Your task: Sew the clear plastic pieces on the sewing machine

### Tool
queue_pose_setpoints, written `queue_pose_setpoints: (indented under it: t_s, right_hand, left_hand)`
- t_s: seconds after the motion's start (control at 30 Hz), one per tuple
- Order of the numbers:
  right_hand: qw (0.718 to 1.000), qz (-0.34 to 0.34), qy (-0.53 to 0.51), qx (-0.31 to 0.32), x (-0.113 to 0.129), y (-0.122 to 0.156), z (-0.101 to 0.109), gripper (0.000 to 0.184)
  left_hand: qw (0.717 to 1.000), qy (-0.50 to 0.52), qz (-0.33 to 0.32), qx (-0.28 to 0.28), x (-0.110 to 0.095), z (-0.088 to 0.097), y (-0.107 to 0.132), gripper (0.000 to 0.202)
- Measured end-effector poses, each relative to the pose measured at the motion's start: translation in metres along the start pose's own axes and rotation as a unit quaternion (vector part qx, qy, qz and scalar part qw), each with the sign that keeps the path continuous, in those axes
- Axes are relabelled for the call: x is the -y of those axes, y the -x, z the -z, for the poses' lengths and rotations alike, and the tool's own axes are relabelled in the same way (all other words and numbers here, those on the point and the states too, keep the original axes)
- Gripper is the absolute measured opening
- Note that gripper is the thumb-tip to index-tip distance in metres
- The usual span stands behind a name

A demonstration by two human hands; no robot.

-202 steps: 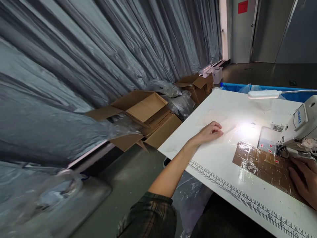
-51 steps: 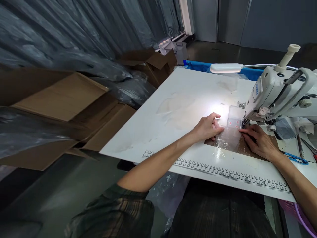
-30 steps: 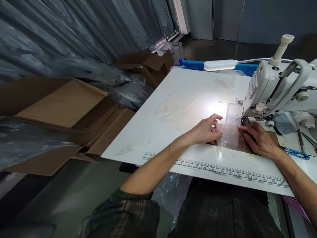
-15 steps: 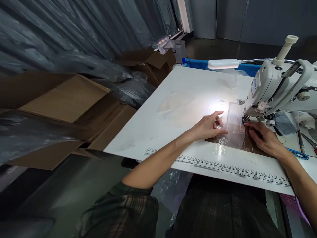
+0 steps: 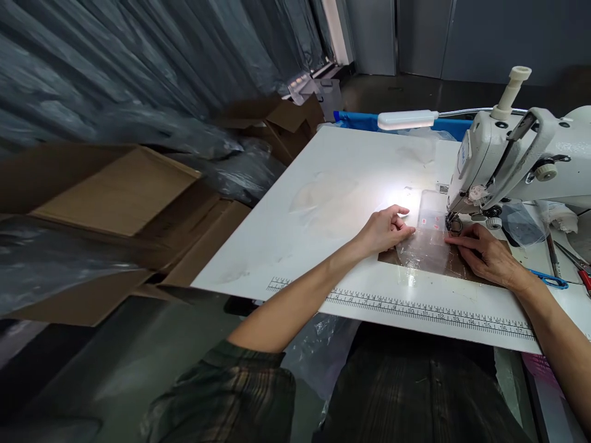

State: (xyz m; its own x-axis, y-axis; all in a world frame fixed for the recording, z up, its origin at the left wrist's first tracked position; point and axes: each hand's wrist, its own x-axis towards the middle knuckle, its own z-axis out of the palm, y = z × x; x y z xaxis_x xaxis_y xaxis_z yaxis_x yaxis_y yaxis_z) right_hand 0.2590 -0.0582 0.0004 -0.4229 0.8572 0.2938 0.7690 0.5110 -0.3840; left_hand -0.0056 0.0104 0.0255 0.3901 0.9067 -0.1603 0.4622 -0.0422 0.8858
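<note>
A clear plastic piece (image 5: 427, 243) with small red marks lies under the needle area of a white sewing machine (image 5: 480, 160). At its left edge, my left hand (image 5: 385, 231) has its thumb and curled fingers closed together on the plastic, with the index finger pointing forward. On the right, my right hand (image 5: 489, 255) lies low beside the presser foot (image 5: 452, 223). Its fingers are stretched out, and a fingertip touches the right edge of the plastic. Both hands are over a brown plate (image 5: 471, 271) set in the white table.
A ruler scale (image 5: 406, 311) runs along the front of the table (image 5: 258, 246). Scissors (image 5: 582, 274) and a blue tool (image 5: 549, 279) lie at right. A lamp (image 5: 407, 119) shines from behind. Open cardboard boxes (image 5: 120, 191) stand at left.
My left thumb and fingers have come together and drawn slightly back. My right fingertips have slid a little toward me along the plastic. The view has shifted slightly.
</note>
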Motion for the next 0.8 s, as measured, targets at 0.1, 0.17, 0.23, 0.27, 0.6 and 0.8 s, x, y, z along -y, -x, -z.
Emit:
queue_pose_setpoints:
  t_s: [0.1,0.17,0.23,0.27,0.6,0.8]
  right_hand:
    - [1.0,0.013,0.004,-0.002,-0.001,0.0,-0.001,0.035]
    - [1.0,0.022,0.007,-0.008,0.0,0.0,-0.003,0.035]
    - [0.999,0.034,0.006,-0.011,0.001,-0.001,-0.005,0.036]
    - [0.999,0.037,0.005,-0.012,0.002,-0.001,-0.006,0.036]
    - [0.999,0.024,0.012,-0.019,-0.001,0.0,-0.012,0.038]
    - [0.999,0.028,0.016,-0.024,0.0,-0.001,-0.011,0.039]
  left_hand:
    - [1.0,-0.016,-0.004,-0.001,0.002,-0.001,0.0,0.041]
    - [1.0,-0.023,-0.003,0.002,0.001,0.0,0.001,0.041]
    - [1.0,-0.023,0.002,-0.003,-0.001,0.002,0.003,0.041]
    - [1.0,-0.02,0.005,-0.009,-0.003,0.003,0.003,0.041]
    - [0.999,0.009,0.033,-0.005,-0.006,0.007,0.003,0.042]
    - [0.999,0.005,0.042,-0.023,-0.004,0.005,-0.001,0.044]
